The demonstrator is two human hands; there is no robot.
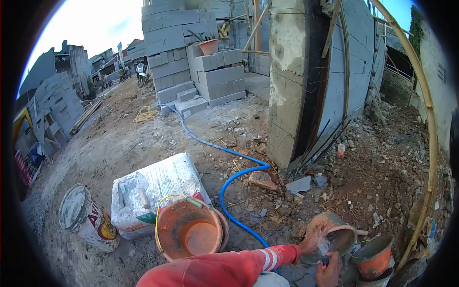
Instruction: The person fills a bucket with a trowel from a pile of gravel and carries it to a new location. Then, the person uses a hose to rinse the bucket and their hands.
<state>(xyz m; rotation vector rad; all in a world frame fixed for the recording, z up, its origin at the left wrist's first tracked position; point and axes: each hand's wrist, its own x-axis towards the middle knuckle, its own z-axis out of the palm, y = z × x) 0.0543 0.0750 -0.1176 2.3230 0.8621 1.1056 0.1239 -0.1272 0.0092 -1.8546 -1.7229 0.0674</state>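
On rubble-strewn dirt (119, 143), the left hand (308, 245) lay inside the tilted bucket (340, 228), grip unclear; the right hand (329, 274) clenched the hose (224, 191). Spraying its wall would rinse best.

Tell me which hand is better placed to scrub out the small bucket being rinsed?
Probably the left hand: it rests on the tilted bucket rim where water splashes. The right hand sits below, apparently holding the hose end.

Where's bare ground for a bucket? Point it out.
Free: bare dirt between the cement sack and block stack, left of the blue hose. Crowded: rubble by the column and around the tilted bucket gripped by the left hand.
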